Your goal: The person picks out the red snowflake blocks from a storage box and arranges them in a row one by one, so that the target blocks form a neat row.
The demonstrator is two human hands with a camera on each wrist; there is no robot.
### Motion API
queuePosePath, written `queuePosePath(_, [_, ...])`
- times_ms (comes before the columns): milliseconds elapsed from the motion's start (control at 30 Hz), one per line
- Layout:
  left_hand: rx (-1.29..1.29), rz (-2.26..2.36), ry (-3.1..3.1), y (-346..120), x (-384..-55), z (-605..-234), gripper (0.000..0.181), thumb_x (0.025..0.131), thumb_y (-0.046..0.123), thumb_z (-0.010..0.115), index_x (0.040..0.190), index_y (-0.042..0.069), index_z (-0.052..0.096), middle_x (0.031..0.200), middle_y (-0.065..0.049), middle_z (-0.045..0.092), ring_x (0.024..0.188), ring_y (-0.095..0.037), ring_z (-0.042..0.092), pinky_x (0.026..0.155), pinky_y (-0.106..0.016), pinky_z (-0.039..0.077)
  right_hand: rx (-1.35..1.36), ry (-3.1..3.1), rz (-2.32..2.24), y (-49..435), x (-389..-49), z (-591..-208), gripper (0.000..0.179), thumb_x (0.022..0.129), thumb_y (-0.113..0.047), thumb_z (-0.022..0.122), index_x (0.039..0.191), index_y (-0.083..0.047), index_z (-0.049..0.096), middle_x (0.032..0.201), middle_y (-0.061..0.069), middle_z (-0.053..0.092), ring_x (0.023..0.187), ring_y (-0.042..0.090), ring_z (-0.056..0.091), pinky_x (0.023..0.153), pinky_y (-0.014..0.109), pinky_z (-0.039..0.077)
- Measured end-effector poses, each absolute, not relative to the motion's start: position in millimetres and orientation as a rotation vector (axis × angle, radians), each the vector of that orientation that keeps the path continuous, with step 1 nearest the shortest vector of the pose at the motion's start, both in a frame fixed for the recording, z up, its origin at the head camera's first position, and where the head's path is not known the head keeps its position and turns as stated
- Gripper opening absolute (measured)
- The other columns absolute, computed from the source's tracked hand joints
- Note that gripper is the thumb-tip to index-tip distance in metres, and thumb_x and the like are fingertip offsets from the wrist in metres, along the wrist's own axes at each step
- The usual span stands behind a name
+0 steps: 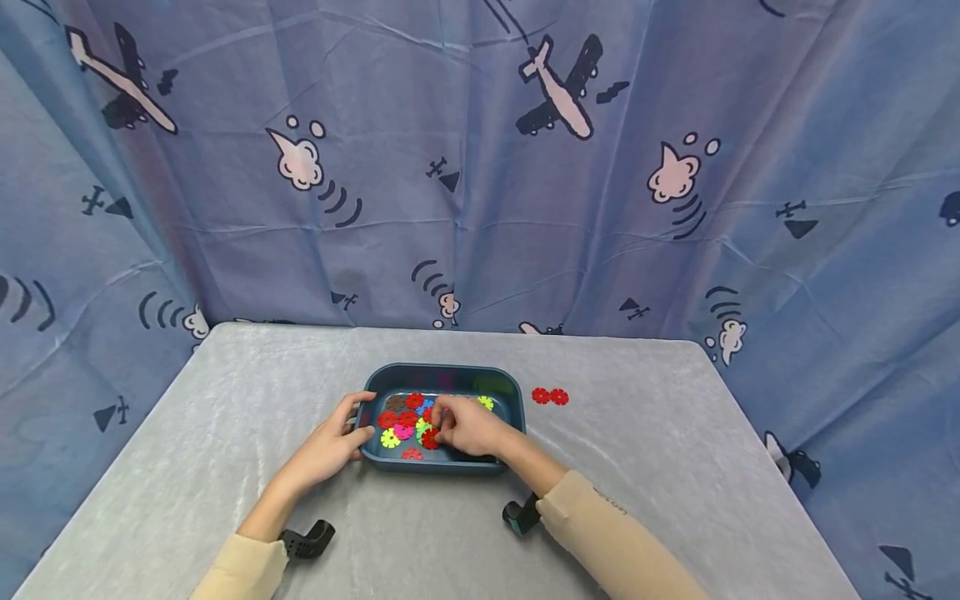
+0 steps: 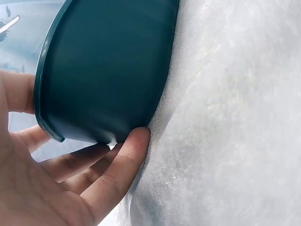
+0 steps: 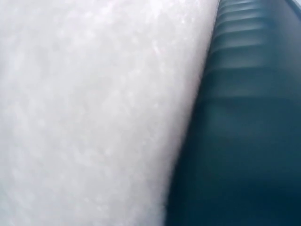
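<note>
- Gripping the left end of the dark teal tray (image 1: 442, 469), the left hand (image 1: 330, 446) has its thumb and fingers spread about the rim and outer wall; the left wrist view shows fingertips touching that wall.
- Reaching into the tray, just below the centre of the frame, the right hand (image 1: 471, 427) has its fingers bent close together over the discs; whether a disc is pinched there I cannot tell, as the fingertips are small and partly hidden.
- Lying mostly in the left half of the tray are notched discs: red (image 1: 415, 401), brown (image 1: 395, 403), yellow (image 1: 390, 437) and pink (image 1: 403, 431), some overlapping.
- Resting right of the tray, two red discs (image 1: 559, 397) sit side by side on the pale surface (image 1: 660, 467).
- Filling the upper frame, a blue curtain (image 1: 405, 108) carries printed aeroplanes.
- Showing at lower left and lower right are beige sleeves (image 1: 622, 533).
</note>
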State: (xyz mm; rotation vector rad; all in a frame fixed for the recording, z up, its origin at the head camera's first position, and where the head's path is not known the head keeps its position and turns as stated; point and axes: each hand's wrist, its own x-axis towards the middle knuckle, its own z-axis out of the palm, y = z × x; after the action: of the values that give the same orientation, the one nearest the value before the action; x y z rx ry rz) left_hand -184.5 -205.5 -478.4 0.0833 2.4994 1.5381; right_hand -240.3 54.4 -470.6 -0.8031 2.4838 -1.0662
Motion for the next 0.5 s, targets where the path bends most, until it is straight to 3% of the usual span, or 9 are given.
queuePosePath(300, [0.075, 1.534, 2.500, -205.2, -184.6, -477.5, 0.054, 0.102, 0.016, 0.057, 0.152, 0.019, 0.038, 0.152, -0.027, 0.038, 0.107, -0.028, 0.061, 0.075, -0.035, 0.054, -0.829, 2.509, -1.105, 66.1, -238.8, -454.8, 0.015, 0.091, 0.005, 0.064, 0.100, -0.007, 0.063, 0.078, -0.002, 0.063, 0.070, 0.012, 0.061, 0.061, 0.027, 0.049])
queuePosePath(500, [0.079, 1.538, 2.497, -204.2, -185.1, -477.4, 0.054, 0.102, 0.016, 0.057, 0.152, 0.018, 0.038, 0.152, -0.027, 0.039, 0.106, -0.028, 0.061, 0.075, -0.035, 0.054, -0.822, 2.497, -1.189, 81.3, -237.1, -442.4, 0.014, 0.092, 0.005, 0.062, 0.104, -0.003, 0.063, 0.079, 0.004, 0.065, 0.067, 0.015, 0.062, 0.060, 0.031, 0.053])
